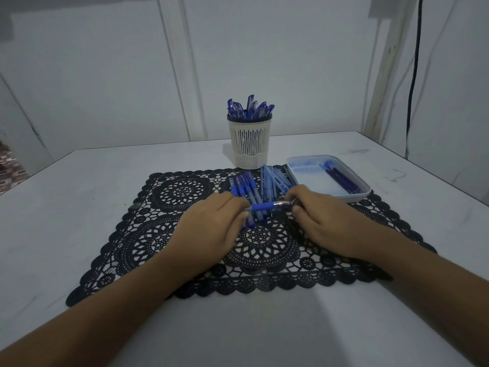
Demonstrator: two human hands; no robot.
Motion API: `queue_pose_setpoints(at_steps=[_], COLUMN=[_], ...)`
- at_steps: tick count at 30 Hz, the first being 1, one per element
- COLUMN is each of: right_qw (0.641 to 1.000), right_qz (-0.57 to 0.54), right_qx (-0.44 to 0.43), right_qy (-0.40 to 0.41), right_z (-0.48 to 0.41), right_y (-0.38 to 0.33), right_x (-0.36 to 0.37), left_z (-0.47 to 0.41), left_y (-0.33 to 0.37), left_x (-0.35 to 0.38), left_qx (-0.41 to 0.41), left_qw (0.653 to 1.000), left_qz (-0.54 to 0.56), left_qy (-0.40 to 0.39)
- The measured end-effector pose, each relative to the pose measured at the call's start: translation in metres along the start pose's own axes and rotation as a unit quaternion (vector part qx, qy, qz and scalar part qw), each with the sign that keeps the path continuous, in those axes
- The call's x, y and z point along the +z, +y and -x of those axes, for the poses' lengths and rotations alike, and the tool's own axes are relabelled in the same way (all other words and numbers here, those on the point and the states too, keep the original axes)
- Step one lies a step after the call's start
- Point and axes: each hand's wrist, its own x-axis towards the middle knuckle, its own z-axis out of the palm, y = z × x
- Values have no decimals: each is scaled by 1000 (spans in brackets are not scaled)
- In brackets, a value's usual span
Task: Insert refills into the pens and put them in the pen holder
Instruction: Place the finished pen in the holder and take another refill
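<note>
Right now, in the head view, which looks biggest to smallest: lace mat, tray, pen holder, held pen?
1. black lace mat
2. tray
3. pen holder, nearly the tray's size
4. held blue pen

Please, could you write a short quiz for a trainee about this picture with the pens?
1. True or false: the pen holder is empty.
2. Of the left hand and the right hand, which holds the pen? A) left only B) right only C) both
3. Fill in: seen from the person, the tray stands to the ___ of the pen holder.
Key: 1 false; 2 C; 3 right.
</note>
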Motion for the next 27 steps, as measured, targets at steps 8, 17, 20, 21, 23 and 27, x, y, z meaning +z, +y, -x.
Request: queue_pose_setpoints(at_steps=[8, 17, 20, 21, 23, 27], right_qw=[1000, 974, 978, 977, 972, 970], right_qz=[17, -196, -193, -198, -221, -234], right_qx=[-26, 75, 72, 72, 70, 60], right_qy=[6, 85, 37, 34, 37, 43], right_z=[0, 0, -1, -1, -1, 1], right_y=[10, -9, -7, -6, -5, -5], right_x=[7, -5, -4, -4, -5, -4], left_z=[2, 2, 2, 3, 3, 5], left_y=[-1, 6, 7, 7, 7, 7], left_x=[-1, -4, -5, -5, -5, -4], left_qx=[-51, -16, 5, 6, 6, -17], left_qw=[998, 999, 999, 999, 998, 992], left_qz=[29, 50, 45, 46, 55, 112], left_qy=[0, 4, -2, -7, -20, -54])
